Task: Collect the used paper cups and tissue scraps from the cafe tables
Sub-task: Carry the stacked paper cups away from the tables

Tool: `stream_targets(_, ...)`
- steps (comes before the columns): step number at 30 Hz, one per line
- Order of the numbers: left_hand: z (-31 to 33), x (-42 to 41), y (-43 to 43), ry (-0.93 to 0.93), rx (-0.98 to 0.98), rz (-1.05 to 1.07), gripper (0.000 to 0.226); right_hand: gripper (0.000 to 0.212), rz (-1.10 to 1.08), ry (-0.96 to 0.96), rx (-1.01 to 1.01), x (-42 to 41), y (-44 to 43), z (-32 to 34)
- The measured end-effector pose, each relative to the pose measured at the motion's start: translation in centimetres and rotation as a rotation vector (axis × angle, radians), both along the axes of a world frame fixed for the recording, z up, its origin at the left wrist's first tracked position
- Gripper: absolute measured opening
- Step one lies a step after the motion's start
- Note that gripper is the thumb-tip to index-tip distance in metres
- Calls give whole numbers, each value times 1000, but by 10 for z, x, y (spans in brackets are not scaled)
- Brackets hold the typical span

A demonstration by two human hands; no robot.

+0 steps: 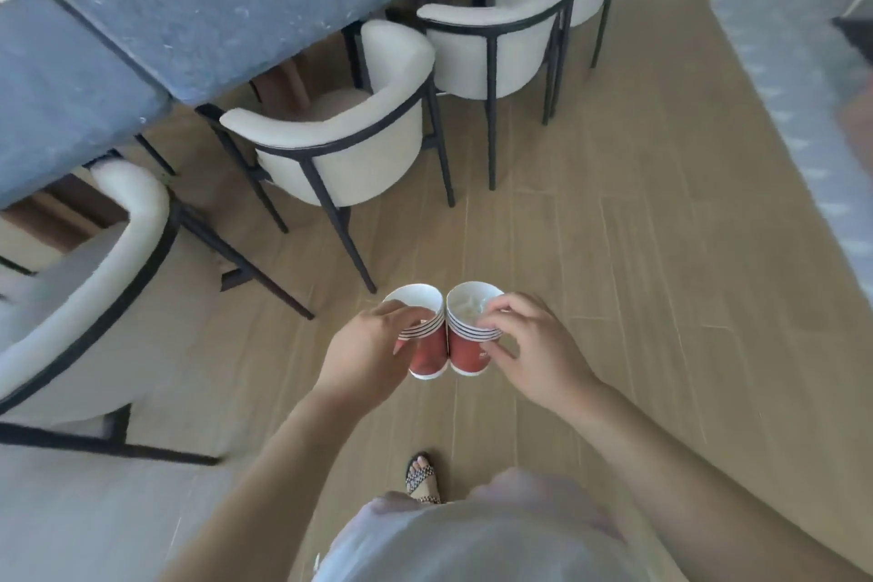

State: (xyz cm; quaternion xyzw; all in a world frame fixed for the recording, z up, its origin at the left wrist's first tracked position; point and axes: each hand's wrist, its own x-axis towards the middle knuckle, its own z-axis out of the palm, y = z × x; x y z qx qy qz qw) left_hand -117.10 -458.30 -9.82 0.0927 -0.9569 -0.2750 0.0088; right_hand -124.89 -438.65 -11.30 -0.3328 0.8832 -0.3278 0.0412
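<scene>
floor [637, 250]: open ahead | chairs [340, 147], table [189, 5]: block left

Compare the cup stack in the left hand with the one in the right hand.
The top cup of the left cup stack looks empty; the top cup of the right cup stack holds crumpled white tissue. The left hand wraps round the side of its stack, while the right hand pinches its stack at the rim. Both are nested red cups with white rims, held upright and touching side by side.
</scene>
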Motion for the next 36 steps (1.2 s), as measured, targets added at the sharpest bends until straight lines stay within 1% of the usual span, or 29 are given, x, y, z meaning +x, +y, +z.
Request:
stream_targets(4, -1, -100, 10, -1, 51, -163, 36, 20, -157, 0, 10, -67, 18, -6)
stream_targets(7, -8, -179, 30, -24, 75, -283, 36, 23, -265, -3, -19, -123, 42, -17)
stream_targets(10, -18, -263, 57, -55, 53, -381, 37, 26, -381, -35, -51, -189, 70, -30)
stream_targets(12, -21, -320, 76, -71, 39, -438, 40, 26, -414, -56, -55, -235, 92, -34)
stream_targets(19, -14, -510, 162, -54, 50, -506, 41, 28, -464, 13, -19, -408, 177, -21)
stream_targets(23, -8, -599, 194, -25, 75, -542, 39, 30, -578, 41, -56, -495, 205, -23)
stream_targets(27, -11, -691, 210, 3, 104, -532, 41, 30, -569, 56, -53, -587, 220, -30)
stream_targets(31, -18, -798, 216, 2, 138, -507, 43, 33, -560, 69, -35, -699, 224, -36)
stream_targets(36, -9, -949, 211, -26, 138, -530, 36, 33, -551, 22, -44, -846, 225, -24)
